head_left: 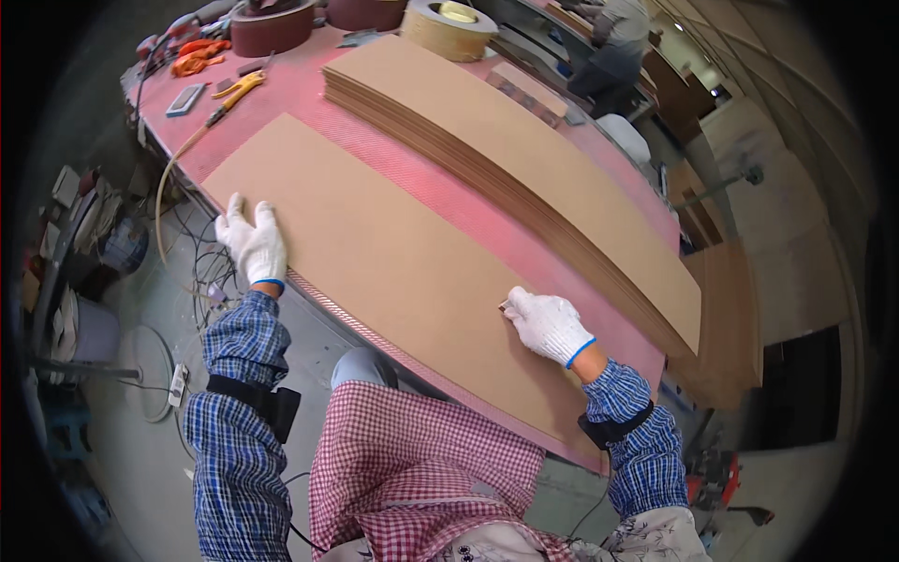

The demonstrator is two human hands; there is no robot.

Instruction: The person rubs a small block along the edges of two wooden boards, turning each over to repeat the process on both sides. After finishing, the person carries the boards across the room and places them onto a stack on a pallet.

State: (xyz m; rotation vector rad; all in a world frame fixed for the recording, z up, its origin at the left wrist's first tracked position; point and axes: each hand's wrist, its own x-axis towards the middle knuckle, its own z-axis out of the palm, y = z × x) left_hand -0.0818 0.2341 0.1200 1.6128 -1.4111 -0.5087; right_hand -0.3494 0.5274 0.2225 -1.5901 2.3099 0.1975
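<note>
A long tan board lies flat across the near side of the table. My left hand, in a white knit glove with a blue cuff, rests at the board's near left edge with its fingers spread. Over the board's right half, my right hand, gloved the same way, is closed. A small brown piece pokes out between its thumb and fingers; most of it is hidden by the glove, so I cannot tell its kind. Beyond the board lies a tall stack of similar boards.
The table has a red patterned cover. At its far left are a yellow air blow gun with a hose, a small grey-white box and orange cloth. Abrasive rolls and a tape roll stand behind. Another person works farther off.
</note>
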